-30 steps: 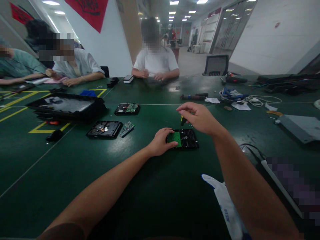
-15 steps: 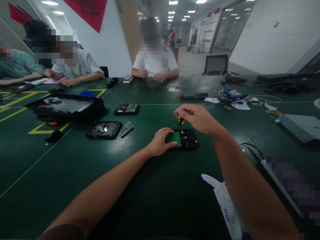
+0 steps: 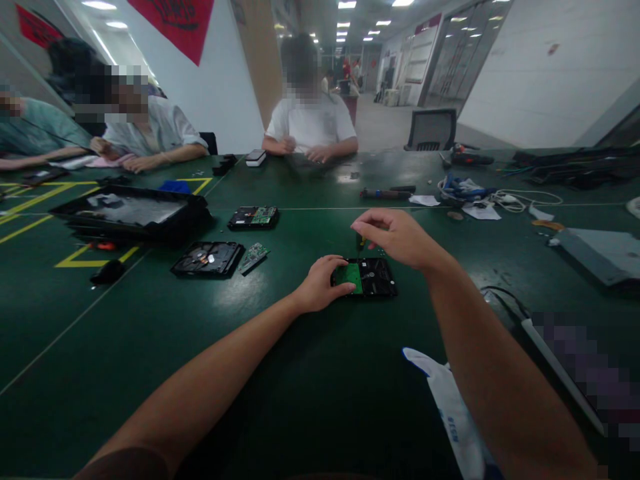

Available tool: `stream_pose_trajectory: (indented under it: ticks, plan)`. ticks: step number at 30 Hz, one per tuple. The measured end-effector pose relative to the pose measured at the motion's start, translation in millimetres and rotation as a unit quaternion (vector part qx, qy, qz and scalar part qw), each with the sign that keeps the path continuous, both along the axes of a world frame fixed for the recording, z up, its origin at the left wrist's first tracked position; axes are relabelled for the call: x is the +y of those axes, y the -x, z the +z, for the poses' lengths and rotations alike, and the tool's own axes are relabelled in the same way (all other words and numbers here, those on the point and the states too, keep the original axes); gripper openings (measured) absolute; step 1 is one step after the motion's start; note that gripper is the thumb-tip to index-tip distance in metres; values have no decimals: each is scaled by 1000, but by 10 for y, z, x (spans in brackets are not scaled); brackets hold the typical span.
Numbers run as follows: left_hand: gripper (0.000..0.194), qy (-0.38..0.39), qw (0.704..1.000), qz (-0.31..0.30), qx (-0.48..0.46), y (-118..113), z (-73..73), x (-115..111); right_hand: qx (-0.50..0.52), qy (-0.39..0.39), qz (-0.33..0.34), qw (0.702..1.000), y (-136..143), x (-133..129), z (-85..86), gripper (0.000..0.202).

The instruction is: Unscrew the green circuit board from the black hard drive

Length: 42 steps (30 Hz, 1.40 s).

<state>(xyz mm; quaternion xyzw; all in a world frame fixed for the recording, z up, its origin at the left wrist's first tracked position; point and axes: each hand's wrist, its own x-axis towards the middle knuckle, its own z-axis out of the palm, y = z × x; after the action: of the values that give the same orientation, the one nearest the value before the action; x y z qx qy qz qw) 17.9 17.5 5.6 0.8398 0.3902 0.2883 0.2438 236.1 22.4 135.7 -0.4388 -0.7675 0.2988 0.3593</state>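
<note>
A black hard drive [image 3: 379, 277] with a green circuit board lies flat on the dark green table in front of me. My left hand [image 3: 320, 287] grips its left end, with the thumb along the near edge and the fingers at the far edge. Above the drive, my right hand [image 3: 387, 235] is closed around the handle of a small yellow-and-black screwdriver [image 3: 361, 244]. The screwdriver stands about upright, its thin shaft reaching down to the far edge of the drive near the board. Its exact tip is too small to make out.
To the left lie an opened drive casing [image 3: 207, 259], a loose circuit board [image 3: 255, 257], another hard drive [image 3: 254, 217] and a stack of black trays [image 3: 135, 210]. A white glove [image 3: 453, 407] and a grey metal box [image 3: 600, 253] are on the right. People sit across the table.
My right hand's fingers have turned slightly around the screwdriver handle, covering more of its top. My left hand and the hard drive have stayed in place.
</note>
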Motion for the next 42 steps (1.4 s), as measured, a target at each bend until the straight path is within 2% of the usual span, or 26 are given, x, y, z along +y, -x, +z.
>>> stream_pose_trajectory:
  ticks: [8, 14, 25, 31, 37, 42]
  plan:
    - [56, 16, 1000, 3, 9, 1, 29, -4, 44, 19, 8, 999, 5, 24, -20, 21]
    - [56, 10, 1000, 3, 8, 4, 22, -3, 79, 44, 19, 996, 20, 24, -1, 25]
    - [55, 8, 1000, 4, 1, 4, -5, 9, -18, -17, -29, 999, -9, 18, -8, 37]
    - [54, 5, 1000, 1, 0, 2, -6, 8, -18, -12, -33, 999, -7, 17, -11, 33]
    - [55, 11, 1000, 2, 5, 3, 22, -4, -45, -49, -39, 997, -12, 13, 22, 28]
    - [54, 13, 1000, 5, 6, 3, 28, -8, -32, -30, -51, 998, -20, 18, 6, 27]
